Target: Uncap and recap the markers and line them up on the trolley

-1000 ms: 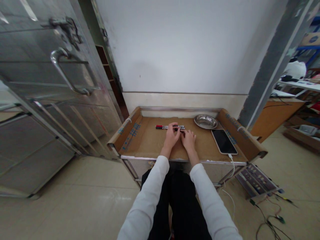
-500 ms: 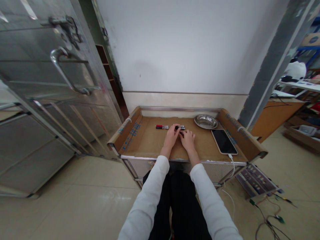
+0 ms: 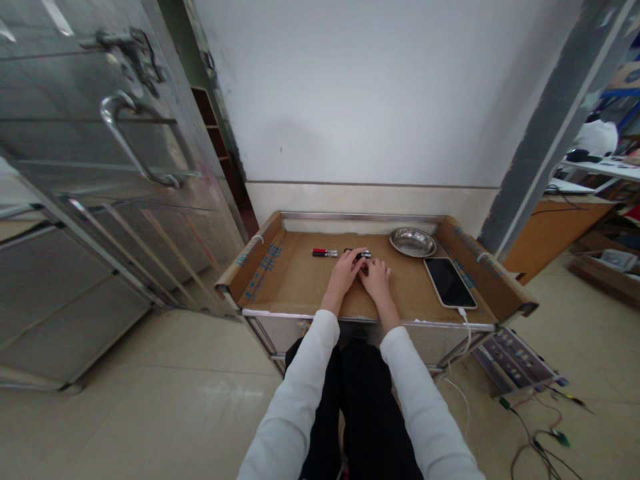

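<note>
Both of my hands meet over the middle of the cardboard-lined tabletop point(image 3: 295, 280). My left hand point(image 3: 344, 272) reaches over black markers point(image 3: 367, 255), its fingers bent and closed around one of them. Close against it, my right hand point(image 3: 376, 279) has curled fingers, with the thumb and fingertips at the near side of the same markers. What lies between the fingertips is mostly hidden. To the left, apart from the hands, a red marker point(image 3: 319, 251) lies alongside a black marker point(image 3: 319, 255).
A round steel dish point(image 3: 413, 243) sits at the back right. In front of it lies a phone point(image 3: 450, 283) with a white charging cable point(image 3: 467, 328) hanging off the front edge. Raised cardboard sides point(image 3: 487, 267) border the top. A metal door point(image 3: 100, 147) stands left.
My left fingers have slid slightly right and forward over the black markers, covering the dark piece that showed between the hands. The red and black pair stays put.
</note>
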A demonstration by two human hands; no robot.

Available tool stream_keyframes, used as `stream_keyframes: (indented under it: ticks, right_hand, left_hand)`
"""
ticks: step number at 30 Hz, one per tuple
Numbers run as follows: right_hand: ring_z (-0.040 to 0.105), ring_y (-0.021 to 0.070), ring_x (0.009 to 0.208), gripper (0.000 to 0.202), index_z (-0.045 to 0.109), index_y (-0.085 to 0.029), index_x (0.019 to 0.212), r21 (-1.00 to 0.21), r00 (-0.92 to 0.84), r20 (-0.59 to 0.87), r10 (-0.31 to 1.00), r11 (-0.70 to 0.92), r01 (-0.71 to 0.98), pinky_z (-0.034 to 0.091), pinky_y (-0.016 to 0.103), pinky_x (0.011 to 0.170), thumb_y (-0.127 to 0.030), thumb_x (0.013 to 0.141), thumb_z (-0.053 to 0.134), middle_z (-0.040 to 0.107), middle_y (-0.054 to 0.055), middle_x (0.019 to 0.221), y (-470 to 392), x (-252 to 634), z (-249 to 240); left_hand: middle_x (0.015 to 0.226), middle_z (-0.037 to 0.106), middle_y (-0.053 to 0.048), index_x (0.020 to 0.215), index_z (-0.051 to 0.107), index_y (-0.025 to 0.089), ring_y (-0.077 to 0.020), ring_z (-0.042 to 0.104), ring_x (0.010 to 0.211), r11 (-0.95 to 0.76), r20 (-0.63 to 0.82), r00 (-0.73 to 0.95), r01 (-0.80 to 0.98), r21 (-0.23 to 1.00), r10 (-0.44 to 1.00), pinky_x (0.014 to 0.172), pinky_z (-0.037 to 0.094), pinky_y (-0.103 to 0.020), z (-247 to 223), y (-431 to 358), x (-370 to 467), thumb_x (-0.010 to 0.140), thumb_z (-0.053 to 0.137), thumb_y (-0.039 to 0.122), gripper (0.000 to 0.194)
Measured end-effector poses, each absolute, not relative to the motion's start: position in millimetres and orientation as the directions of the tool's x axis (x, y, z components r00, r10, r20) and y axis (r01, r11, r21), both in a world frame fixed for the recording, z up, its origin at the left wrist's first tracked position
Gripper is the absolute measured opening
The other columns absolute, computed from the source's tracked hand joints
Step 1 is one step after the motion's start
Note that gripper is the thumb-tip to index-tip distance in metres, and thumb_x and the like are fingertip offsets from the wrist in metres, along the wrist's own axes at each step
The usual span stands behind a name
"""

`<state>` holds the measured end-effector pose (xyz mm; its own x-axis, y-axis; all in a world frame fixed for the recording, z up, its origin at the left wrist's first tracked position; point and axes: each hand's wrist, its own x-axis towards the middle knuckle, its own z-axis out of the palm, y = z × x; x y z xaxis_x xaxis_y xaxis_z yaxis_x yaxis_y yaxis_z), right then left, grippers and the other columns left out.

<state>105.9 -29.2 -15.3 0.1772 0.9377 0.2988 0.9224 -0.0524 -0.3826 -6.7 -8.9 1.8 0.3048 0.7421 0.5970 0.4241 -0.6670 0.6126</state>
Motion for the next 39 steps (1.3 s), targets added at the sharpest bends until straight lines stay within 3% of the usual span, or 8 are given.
stream_keyframes:
  ticks: [9,15,19,24,29,39]
  right_hand:
    - [0.046,0.0242,0.102,0.026,0.062,-0.023,0.109,-0.385,0.168,0.317,0.933,-0.035,0.922,0.030,0.035,0.082,-0.034,0.090,0.048,0.058,0.009,0.108,-29.0,106.6,-17.6]
    - [0.047,0.0253,0.100,0.025,0.062,-0.019,0.104,-0.364,0.163,0.287,0.944,-0.050,0.930,0.032,0.035,0.080,-0.033,0.090,0.045,0.059,0.012,0.108,-28.1,104.9,-15.1]
    - [0.047,0.0250,0.100,0.027,0.062,-0.020,0.106,-0.364,0.150,0.288,0.946,-0.037,0.931,0.032,0.035,0.080,-0.034,0.090,0.046,0.059,0.012,0.109,-28.2,104.8,-14.7]
    - [0.047,0.0245,0.101,0.024,0.063,-0.022,0.106,-0.410,0.162,0.301,0.940,-0.026,0.912,0.031,0.034,0.082,-0.032,0.089,0.048,0.060,0.010,0.109,-28.8,106.2,-15.4]
    - [0.047,0.0242,0.102,0.022,0.063,-0.022,0.103,-0.437,0.180,0.312,0.933,-0.027,0.899,0.030,0.034,0.083,-0.029,0.089,0.048,0.061,0.008,0.110,-29.5,106.1,-15.4]
    - [0.048,0.0240,0.100,0.025,0.061,-0.019,0.103,-0.458,0.252,0.339,0.907,-0.075,0.886,0.030,0.034,0.083,-0.028,0.091,0.042,0.061,0.010,0.108,-30.4,104.7,-15.3]
  left_hand:
    - [0.109,0.060,-0.007,0.127,0.050,0.024,-0.0168,0.058,0.097,-0.680,0.674,0.190,0.418,0.602,0.714,0.090,0.047,-0.031,4.1,-12.7,-5.8,0.093,0.045,0.031,0.035]
    - [0.115,0.060,-0.008,0.130,0.048,0.025,-0.0188,0.057,0.106,-0.655,0.582,0.308,0.442,0.613,0.752,0.096,0.045,-0.035,-6.7,-4.4,-4.3,0.092,0.045,0.029,0.038]
    - [0.118,0.058,-0.009,0.127,0.049,0.023,-0.0187,0.055,0.109,-0.661,0.603,0.281,0.420,0.622,0.747,0.098,0.044,-0.036,-5.5,-6.5,-4.2,0.092,0.046,0.029,0.036]
    - [0.114,0.058,-0.009,0.122,0.051,0.021,-0.0167,0.058,0.099,-0.638,0.638,0.158,0.409,0.652,0.753,0.090,0.046,-0.031,-1.4,-8.8,-4.5,0.092,0.046,0.029,0.031]
    - [0.114,0.058,-0.011,0.116,0.050,0.017,-0.0180,0.055,0.108,-0.595,0.645,-0.006,0.380,0.708,0.764,0.091,0.045,-0.031,-2.7,-4.5,-5.9,0.092,0.045,0.029,0.027]
    - [0.112,0.058,-0.011,0.111,0.048,0.018,-0.0174,0.057,0.101,-0.518,0.591,-0.176,0.332,0.788,0.787,0.088,0.045,-0.032,-7.7,1.8,-8.6,0.092,0.046,0.028,0.021]
